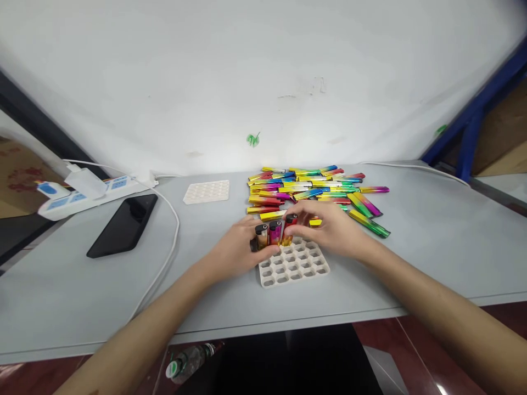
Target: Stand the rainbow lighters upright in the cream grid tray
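Note:
A pale tray with rows of oval holes (293,267) lies on the table in front of me. At its far left part, an orange-brown lighter (262,236) and a purple lighter (275,233) stand upright. My left hand (236,247) is closed around the left side of these lighters, thumb in front and fingers behind. A dark piece (253,245) shows by its palm, partly hidden. Between thumb and fingers, my right hand (325,227) pinches a red lighter (289,229), slightly tilted, at the tray's far row. Its lower end is hidden.
Many shiny multicoloured lighters or wrapped sticks (304,189) lie piled behind the tray. A second pale tray (206,192) lies at the back left. On the left are a black phone (123,225), a power strip (99,193) and a white cable (175,230). A bottle (189,363) is below the table.

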Tool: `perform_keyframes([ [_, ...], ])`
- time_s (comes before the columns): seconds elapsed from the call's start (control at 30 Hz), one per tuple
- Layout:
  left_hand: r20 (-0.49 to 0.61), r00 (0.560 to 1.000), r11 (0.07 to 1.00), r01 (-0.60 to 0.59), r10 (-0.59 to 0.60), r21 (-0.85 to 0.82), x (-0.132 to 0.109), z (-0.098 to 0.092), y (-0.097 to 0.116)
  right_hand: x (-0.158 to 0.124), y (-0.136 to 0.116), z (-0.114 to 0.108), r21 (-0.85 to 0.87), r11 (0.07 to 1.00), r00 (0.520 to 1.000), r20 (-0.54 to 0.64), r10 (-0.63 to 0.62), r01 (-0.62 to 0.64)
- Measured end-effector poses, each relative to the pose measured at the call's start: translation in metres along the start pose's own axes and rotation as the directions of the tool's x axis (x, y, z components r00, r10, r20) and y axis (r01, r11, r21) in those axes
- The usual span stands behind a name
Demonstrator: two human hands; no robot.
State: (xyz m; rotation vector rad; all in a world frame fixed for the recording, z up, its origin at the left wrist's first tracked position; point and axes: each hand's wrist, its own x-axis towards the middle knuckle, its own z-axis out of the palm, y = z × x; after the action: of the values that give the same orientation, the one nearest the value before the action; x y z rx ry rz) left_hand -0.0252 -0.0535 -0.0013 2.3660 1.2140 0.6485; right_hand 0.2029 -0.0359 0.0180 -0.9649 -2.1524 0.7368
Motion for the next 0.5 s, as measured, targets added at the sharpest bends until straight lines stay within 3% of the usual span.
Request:
perform_keyframes([
  [0.2,0.009,1.0,1.0,-0.006,0.006,-0.016,0.0,0.001,-0.001,0.0,-0.003,0.003,-0.034,0.998,0.995,0.08,-0.052,0.055],
  [0.3,0.011,1.0,1.0,0.002,-0.002,-0.021,0.0,0.001,0.0,0.001,0.003,0.0,-0.048,0.998,0.998,0.057,-0.04,0.043],
  [0.4,0.011,1.0,1.0,0.006,-0.006,0.002,0.001,-0.001,0.003,0.005,0.016,-0.003,-0.232,0.971,0.997,-0.038,-0.064,0.054],
  [0.5,0.008,1.0,1.0,0.001,-0.001,0.019,0.002,-0.001,0.005,0.008,0.031,-0.003,-0.459,0.885,0.99,-0.074,-0.119,0.072],
])
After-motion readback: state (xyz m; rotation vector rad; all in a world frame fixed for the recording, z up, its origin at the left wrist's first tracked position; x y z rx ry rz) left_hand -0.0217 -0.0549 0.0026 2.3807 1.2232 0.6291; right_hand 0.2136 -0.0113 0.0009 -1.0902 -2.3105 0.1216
